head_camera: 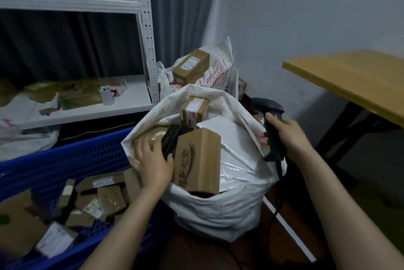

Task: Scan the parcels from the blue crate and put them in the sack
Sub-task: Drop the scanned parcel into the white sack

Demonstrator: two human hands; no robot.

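A white sack (218,210) stands open in the middle, filled with cardboard boxes and white mailers. My left hand (153,164) is inside its left rim and holds a small black parcel (172,140), next to a tall brown box (199,160) with dark printing. My right hand (284,136) grips a black barcode scanner (271,116) at the sack's right rim; its fingers also touch the rim. Its cable hangs down the sack's side. The blue crate (72,160) at lower left holds several brown parcels (102,199).
A white metal shelf rack (144,35) with odds and ends stands behind the crate. A second sack (218,68) with a brown box on top is behind the first. A yellow-topped table (349,77) with black legs is on the right, against a grey wall.
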